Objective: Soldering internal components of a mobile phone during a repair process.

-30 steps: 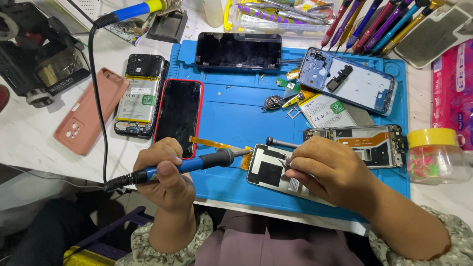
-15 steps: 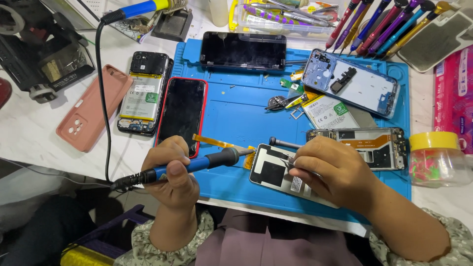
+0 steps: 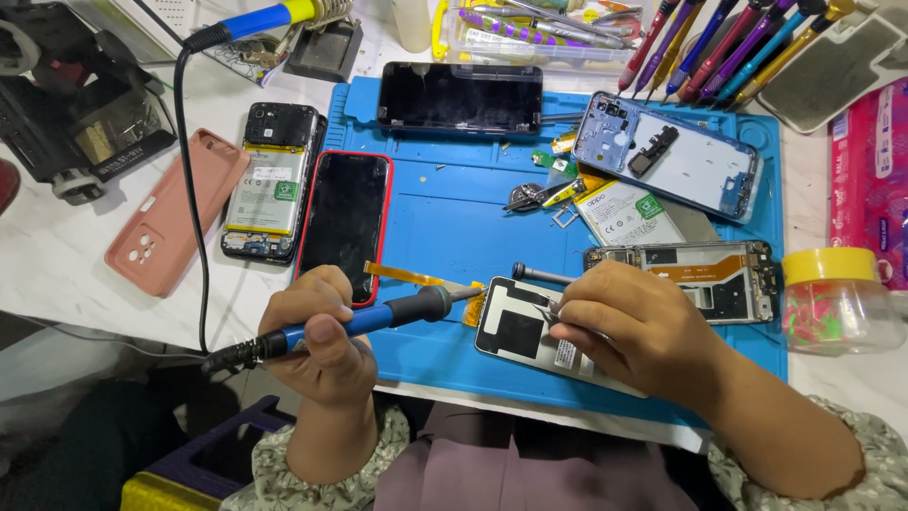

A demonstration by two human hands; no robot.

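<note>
Iron tip hardly moved in the last sec, still at the flex.
L hand [image 3: 317, 331] fingers closed round blue-handled soldering iron [image 3: 378, 317]; R hand [image 3: 643, 331] pinching thin metal tweezers [image 3: 549, 315] on white-backed phone display panel [image 3: 525, 333], low centre of frame.

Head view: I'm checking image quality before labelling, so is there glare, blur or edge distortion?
Head view: sharp, evenly lit; soft reflections on the black screen; faint shadow under the left hand holding the soldering iron; slight wide-angle bending at the edges.
</note>
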